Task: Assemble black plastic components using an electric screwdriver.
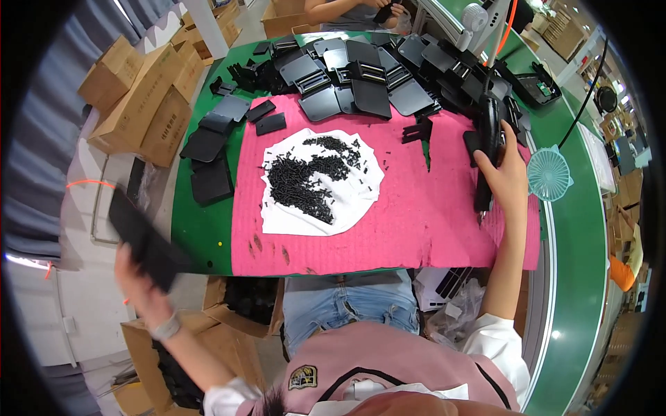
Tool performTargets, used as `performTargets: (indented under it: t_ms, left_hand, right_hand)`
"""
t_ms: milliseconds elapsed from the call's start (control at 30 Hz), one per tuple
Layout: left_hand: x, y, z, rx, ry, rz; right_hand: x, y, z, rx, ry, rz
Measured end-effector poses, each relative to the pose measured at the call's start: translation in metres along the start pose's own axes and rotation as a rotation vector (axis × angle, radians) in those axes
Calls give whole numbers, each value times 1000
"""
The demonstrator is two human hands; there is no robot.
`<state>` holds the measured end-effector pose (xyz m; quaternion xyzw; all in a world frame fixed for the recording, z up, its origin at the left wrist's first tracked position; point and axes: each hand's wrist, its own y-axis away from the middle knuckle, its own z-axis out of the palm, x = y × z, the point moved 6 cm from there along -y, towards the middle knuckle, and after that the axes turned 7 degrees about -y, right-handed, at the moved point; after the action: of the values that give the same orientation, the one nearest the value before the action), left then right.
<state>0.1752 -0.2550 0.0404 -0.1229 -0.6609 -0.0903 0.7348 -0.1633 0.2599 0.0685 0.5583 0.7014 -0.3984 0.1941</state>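
Observation:
My left hand [142, 288] holds a flat black plastic part [142, 236] out past the table's left edge; both are smeared by motion. On the right, my right hand [508, 173] is closed around a black electric screwdriver [490, 121], which points down with its tip close above the pink mat [451, 201]. Small black screws [298, 184] lie heaped on a white cloth [357, 197] in the mat's middle. A small black bracket [418, 132] lies left of the screwdriver.
Black plastic plates and stands [368, 76] are piled along the far side of the green table [201, 236]. More plates [208, 177] lie at its left. A teal mesh basket [549, 173] stands at the right edge. Cardboard boxes [236, 347] holding black parts stand below. Another person [347, 14] sits opposite.

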Motion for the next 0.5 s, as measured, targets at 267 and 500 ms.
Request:
performTargets:
  t_ms: [267, 500]
  left_hand:
    - [-121, 0, -473, 603, 201, -245]
    - [-170, -17, -448, 569, 161, -257]
  right_hand:
    - [-110, -8, 59, 32, 418, -601]
    - [-122, -46, 161, -172, 412, -788]
